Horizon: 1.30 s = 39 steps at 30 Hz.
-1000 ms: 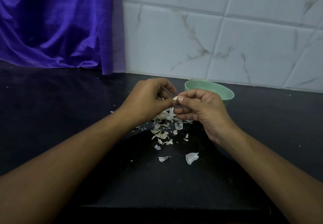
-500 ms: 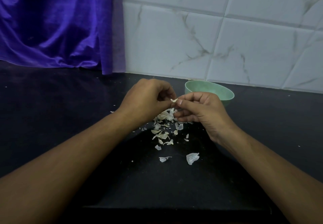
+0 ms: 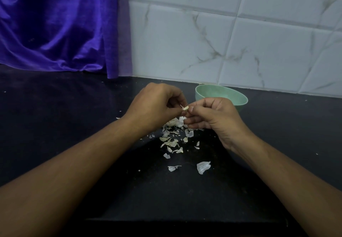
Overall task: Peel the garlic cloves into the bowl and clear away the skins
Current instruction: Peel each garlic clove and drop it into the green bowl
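Both hands meet just above the middle of the view, over a dark countertop (image 3: 55,129); the left hand (image 3: 157,105) reaches in from 8 o'clock and the right hand (image 3: 214,118) from 4 o'clock, their fingertips almost touching; between them they hold a garlic clove (image 3: 185,108) clear of the counter. The left hand's fingers are curled in, with thumb and forefinger pinching the clove's left end; the right thumb and forefinger pinch its right end, and the other right fingers are folded underneath, pressed together. Only a small pale part of the clove shows between the fingertips; its long axis seems to run roughly from 9 to 3 o'clock, bridging the two hands, though I cannot tell which end is the tip; a thin flake of skin stands up from it toward 11 o'clock. A pale green bowl (image 3: 218,92) stands upright at 2 o'clock from the clove, just behind the right hand, which hides part of its near rim; what it holds cannot be seen. Below the hands, at 6 o'clock, the skins (image 3: 172,141) lie scattered on the counter; one larger loose skin piece (image 3: 203,167) lies apart toward 5 o'clock. A purple cloth (image 3: 55,24) hangs at 10 o'clock; a marbled tiled wall (image 3: 240,42) fills 12 to 2 o'clock.
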Motion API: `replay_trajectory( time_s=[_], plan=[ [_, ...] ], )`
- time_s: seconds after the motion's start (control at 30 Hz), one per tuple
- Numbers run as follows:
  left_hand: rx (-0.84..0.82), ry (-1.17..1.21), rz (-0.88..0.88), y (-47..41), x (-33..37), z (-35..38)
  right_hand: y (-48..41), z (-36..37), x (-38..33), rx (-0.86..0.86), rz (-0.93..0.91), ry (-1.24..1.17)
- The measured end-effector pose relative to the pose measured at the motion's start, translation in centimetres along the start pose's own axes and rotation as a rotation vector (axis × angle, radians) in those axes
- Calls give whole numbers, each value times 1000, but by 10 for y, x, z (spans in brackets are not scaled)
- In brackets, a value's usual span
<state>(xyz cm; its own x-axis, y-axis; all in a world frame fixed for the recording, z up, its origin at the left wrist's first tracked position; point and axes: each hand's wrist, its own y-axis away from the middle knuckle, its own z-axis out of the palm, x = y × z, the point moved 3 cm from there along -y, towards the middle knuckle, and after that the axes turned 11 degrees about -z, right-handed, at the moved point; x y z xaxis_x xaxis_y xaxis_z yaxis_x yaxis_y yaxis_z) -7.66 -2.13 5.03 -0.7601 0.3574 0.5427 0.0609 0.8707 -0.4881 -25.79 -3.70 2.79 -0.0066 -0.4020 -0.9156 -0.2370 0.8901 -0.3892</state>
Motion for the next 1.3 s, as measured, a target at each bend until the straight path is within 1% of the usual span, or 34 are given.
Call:
replay_trajectory(
  time_s=[0.13, 0.23, 0.37, 0.47, 0.63, 0.77, 0.93, 1.03, 1.17, 1.3],
  plan=[
    [4, 31, 3, 1, 2, 0, -1, 1, -2, 9, -3, -18],
    [-12, 80, -14, 1, 3, 1, -1, 2, -2, 17, 26, -80],
    [-7, 201, -46, 1, 4, 2, -2, 2, -3, 29, 51, -157],
    [-32, 294, -71, 1, 4, 4, -3, 2, -5, 5, 57, -185],
    [-89, 554, -162, -1, 3, 3, -1, 4, -4, -61, 61, -118],
    [-92, 652, -217, -1, 0, -4, 0, 7, -4, -100, 35, 12],
    [-132, 626, -226, -1, -2, 1, 1, 4, -6, -94, -42, 77],
    [-139, 578, -211, -2, -3, 3, 1, 0, -7, -58, -66, 47],
    [-107, 421, -120, -1, 0, 5, 0, -1, -11, -9, -52, -82],
    [-56, 294, -18, 1, 4, 3, 0, -2, -11, 16, -31, -125]
  ],
)
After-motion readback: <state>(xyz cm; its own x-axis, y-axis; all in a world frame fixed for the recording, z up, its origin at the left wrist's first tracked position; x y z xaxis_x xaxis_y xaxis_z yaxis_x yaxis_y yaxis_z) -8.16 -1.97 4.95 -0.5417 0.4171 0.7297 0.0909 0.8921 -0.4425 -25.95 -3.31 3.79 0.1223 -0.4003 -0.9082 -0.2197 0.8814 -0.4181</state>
